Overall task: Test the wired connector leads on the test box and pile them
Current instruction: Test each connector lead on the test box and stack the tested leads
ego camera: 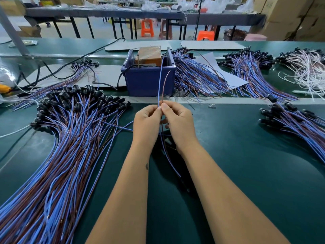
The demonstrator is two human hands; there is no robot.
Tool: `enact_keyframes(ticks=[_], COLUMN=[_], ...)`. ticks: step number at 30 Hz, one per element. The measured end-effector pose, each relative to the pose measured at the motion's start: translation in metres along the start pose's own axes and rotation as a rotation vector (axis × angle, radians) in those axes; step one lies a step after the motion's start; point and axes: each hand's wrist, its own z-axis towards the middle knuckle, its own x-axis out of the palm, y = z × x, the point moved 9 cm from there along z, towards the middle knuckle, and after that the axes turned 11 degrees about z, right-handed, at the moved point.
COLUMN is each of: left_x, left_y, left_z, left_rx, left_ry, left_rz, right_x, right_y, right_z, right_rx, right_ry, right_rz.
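While both hands (162,118) pinch it, lead (159,85) points upward

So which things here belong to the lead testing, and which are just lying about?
In the job:
- left hand and right hand, pinching the held lead
- blue test box
- big lead pile
- right pile

Lying about:
- white wire bundle
- orange stools
- cardboard boxes

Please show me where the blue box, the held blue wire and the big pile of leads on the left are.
Blue box (149,81), head view: its front wall.
Blue wire (159,83), head view: the free stretch above the hands.
Left pile (73,138), head view: the middle of the fanned wires.
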Motion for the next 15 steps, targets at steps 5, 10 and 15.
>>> enact_keyframes(ticks=[5, 10, 15], left_x=[0.011, 0.014, -0.017], left_y=[-0.008, -0.01, 0.008], left_z=[-0.003, -0.005, 0.0], left_rx=[0.117, 0.141, -0.045], left_ry=[0.067, 0.066, -0.144], left_rz=[0.209, 0.315, 0.157], right_x=[-0.012, -0.022, -0.028], right_y=[-0.002, 0.005, 0.014], right_z=[0.005, 0.006, 0.005], right_rx=[0.024, -0.035, -0.119], right_ry=[-0.084, -0.145, -0.175], right_rz=[0.007, -0.049, -0.17])
